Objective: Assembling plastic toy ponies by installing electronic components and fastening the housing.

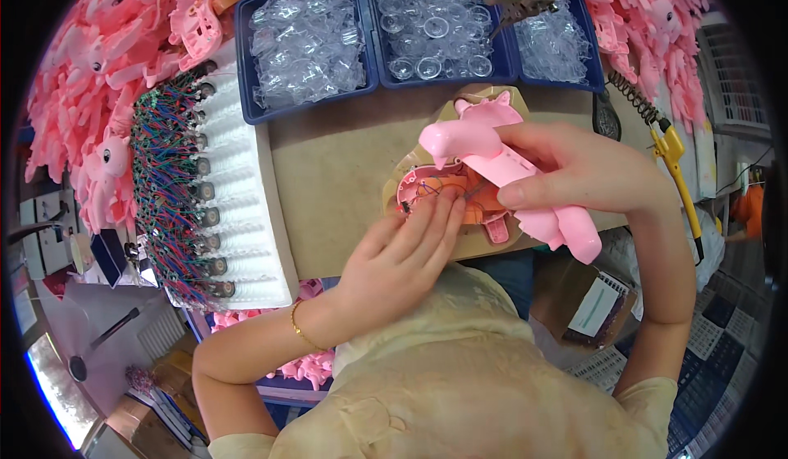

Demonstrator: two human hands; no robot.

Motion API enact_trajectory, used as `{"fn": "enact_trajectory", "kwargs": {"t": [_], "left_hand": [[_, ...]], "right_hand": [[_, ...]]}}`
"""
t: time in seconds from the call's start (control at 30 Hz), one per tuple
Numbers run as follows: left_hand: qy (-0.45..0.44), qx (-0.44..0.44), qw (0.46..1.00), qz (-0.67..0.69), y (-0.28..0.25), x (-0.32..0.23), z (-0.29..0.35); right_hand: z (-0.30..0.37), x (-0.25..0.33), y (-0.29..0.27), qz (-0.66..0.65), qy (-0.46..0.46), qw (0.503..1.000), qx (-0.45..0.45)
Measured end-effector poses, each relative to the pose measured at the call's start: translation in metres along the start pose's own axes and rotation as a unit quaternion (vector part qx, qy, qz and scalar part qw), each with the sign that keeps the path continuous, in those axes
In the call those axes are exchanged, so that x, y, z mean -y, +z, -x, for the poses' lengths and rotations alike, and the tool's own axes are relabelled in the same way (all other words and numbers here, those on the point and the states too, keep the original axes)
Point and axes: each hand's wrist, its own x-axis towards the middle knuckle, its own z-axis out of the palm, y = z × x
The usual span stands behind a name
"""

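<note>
My right hand grips a pink plastic toy shell half, thumb on the near side and fingers around its far side. It is held tilted above the work spot. Below and to its left, another pink shell half lies on a tan fixture, with an orange inner part and thin dark wires in it. My left hand rests with its fingers stretched out on the orange part and wires. What lies under those fingertips is hidden.
Blue bins of clear plastic parts line the table's back. At left, a white foam tray carries several wired round components. Pink toy shells heap up on both sides. A yellow-handled tool hangs on a coiled cord at right.
</note>
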Motion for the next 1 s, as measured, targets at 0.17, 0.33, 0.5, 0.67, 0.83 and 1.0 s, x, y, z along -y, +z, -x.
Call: {"fn": "enact_trajectory", "kwargs": {"t": [0.17, 0.33, 0.5, 0.67, 0.83, 1.0], "left_hand": [[0.041, 0.075, 0.995, -0.052, -0.02, -0.007, -0.013], [0.025, 0.088, 0.991, -0.096, -0.02, -0.037, -0.022], [0.14, 0.136, 0.944, -0.267, -0.012, -0.04, -0.031], [-0.016, 0.147, 0.972, -0.185, -0.005, -0.057, -0.016], [-0.103, 0.055, 0.964, 0.24, 0.003, -0.031, 0.01], [-0.168, 0.016, 0.891, 0.422, -0.019, -0.001, 0.046]], "right_hand": [[0.001, 0.0, 0.006, 0.017, -0.017, 0.999, -0.034], [0.0, -0.009, 0.03, -0.055, -0.101, 0.985, -0.13], [0.0, 0.022, 0.031, 0.052, -0.092, 0.986, -0.132], [-0.016, 0.019, 0.033, 0.348, -0.136, 0.918, -0.131], [-0.02, -0.013, 0.039, 0.444, -0.242, 0.843, -0.184], [-0.02, -0.01, 0.041, 0.464, -0.237, 0.836, -0.17]]}}
